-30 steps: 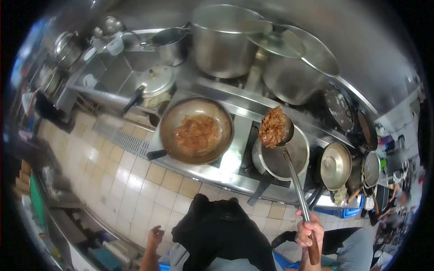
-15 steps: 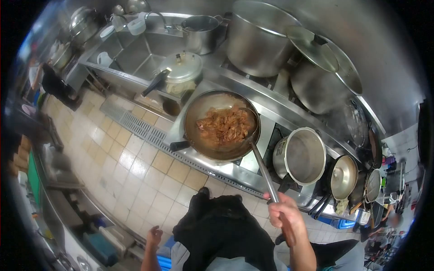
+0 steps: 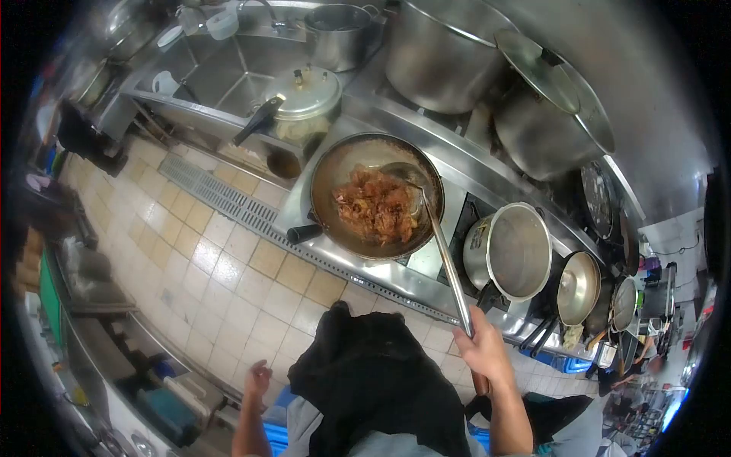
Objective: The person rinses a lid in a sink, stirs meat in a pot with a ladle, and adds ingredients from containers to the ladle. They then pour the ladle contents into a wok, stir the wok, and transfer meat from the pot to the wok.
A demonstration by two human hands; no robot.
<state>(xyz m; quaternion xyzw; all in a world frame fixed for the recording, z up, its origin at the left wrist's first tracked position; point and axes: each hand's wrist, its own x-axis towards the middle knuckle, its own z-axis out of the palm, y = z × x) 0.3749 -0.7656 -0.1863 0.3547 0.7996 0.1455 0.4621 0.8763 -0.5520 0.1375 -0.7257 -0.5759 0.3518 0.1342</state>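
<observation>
My right hand (image 3: 485, 352) is wrapped round the handle of a long metal ladle (image 3: 451, 274). The bowl of the ladle rests in a wok (image 3: 335, 156) on the stove, at the far right side of the food. Brown, saucy chopped meat (image 3: 377, 206) is heaped in the middle of the wok. The wok's black handle (image 3: 304, 234) points left, with no hand on it. My left hand (image 3: 259, 378) hangs low beside my body, away from the stove, its fingers loosely bent and apart with nothing in them.
A pressure cooker (image 3: 308, 99) with its lid on stands left of the wok, by the sink (image 3: 217, 80). An open pot (image 3: 518, 251) and a frying pan (image 3: 577, 289) sit to the right. Large stockpots (image 3: 445, 65) line the back. A person in dark clothes (image 3: 87, 141) is far left.
The ladle's bowl has moved up towards the back of the wok and shows more clearly. The food sits in a tighter heap. My right hand has shifted slightly upward with the handle.
</observation>
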